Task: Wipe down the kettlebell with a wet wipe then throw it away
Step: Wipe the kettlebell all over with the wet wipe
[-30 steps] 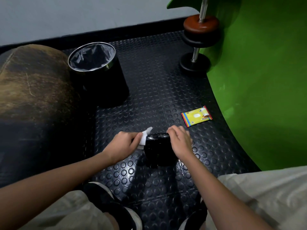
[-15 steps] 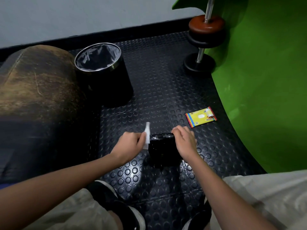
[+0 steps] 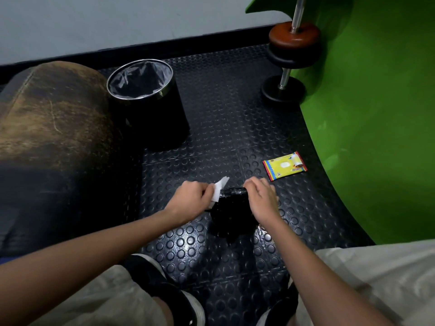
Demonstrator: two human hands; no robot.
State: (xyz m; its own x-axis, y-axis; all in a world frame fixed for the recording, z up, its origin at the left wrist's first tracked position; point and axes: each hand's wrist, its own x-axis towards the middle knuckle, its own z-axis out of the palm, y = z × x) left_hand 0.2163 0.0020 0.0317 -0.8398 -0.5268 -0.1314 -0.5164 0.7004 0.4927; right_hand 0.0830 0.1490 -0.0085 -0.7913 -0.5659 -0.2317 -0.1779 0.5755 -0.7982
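A black kettlebell (image 3: 231,214) stands on the studded black rubber floor between my hands. My left hand (image 3: 188,198) pinches a white wet wipe (image 3: 218,191) and presses it against the left end of the kettlebell's handle. My right hand (image 3: 260,196) grips the right end of that handle and covers it. A black waste bin (image 3: 150,107) with a clear liner stands open behind and to the left.
A yellow pack of wet wipes (image 3: 284,166) lies on the floor to the right. A worn brown padded bench (image 3: 51,128) fills the left. A dumbbell (image 3: 289,60) leans on the green curved wall (image 3: 376,114) at the back right. My knees and shoes are below.
My left hand with the wipe has shifted slightly along the left end of the handle. The right hand has stayed on the kettlebell. The camera has drifted a little.
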